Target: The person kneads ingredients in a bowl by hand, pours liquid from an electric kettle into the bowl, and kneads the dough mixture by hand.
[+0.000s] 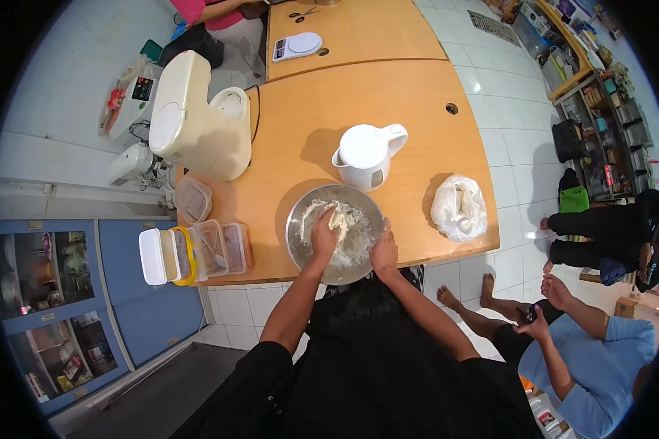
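Observation:
A steel mixing bowl (pixel 295 257) sits near the table's front edge, with floury, shaggy dough (pixel 341 223) inside it. My left hand (pixel 324 235) is down in the bowl, its fingers closed on the sticky dough. Loose flour clings to the bowl's inner wall. My right hand (pixel 384 251) grips the rim on the right side, its thumb side upward. Just behind the bowl stands a white electric kettle (pixel 364 152), its handle pointing right. To the right lies a white plastic bag (pixel 459 208) with its mouth bunched open.
On the left stand a cream stand mixer (pixel 190 124), an empty clear tub (pixel 192 199) and several lidded containers (pixel 198 252). A white kitchen scale (pixel 297 47) and scissors (pixel 304 14) lie farther back. A person in blue (pixel 600 358) sits at the right; others are nearby.

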Available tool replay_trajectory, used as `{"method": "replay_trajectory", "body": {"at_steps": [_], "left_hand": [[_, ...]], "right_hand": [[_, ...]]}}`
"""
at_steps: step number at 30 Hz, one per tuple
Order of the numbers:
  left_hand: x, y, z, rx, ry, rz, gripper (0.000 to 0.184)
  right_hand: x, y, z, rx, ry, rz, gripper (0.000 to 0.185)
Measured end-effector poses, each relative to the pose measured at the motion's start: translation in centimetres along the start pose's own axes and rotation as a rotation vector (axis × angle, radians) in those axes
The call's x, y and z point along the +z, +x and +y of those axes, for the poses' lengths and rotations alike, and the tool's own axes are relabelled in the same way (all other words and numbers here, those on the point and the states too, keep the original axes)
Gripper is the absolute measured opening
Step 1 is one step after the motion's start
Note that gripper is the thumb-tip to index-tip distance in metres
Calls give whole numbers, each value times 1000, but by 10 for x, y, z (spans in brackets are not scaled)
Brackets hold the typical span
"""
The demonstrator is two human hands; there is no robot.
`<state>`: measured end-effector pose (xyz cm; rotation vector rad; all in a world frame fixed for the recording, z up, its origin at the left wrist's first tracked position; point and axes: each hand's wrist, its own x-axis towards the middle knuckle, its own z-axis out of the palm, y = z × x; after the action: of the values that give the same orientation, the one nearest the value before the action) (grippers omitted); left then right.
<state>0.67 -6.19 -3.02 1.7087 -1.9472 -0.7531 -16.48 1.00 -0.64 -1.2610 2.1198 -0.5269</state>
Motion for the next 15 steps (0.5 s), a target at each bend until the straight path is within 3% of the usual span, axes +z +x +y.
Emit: {"method": "replay_trajectory", "body": {"at_steps": [5, 8, 11, 14, 15], "left_hand": [[-5, -18, 27, 2, 371, -217, 66], [21, -53, 26, -18, 376, -195, 65], [6, -62, 35, -77, 51, -366, 56], [16, -72, 10, 125, -57, -289, 54], [12, -69, 13, 100, -80, -311, 53]], "right_hand": [[-2, -2, -8, -14, -6, -33, 82], [-12, -4, -14, -6, -13, -50, 80], [-15, -2, -13, -2, -13, -36, 80], [-15, -4, -11, 4, 0, -38, 78], [-15, -2, -11, 4, 6, -41, 77]]}}
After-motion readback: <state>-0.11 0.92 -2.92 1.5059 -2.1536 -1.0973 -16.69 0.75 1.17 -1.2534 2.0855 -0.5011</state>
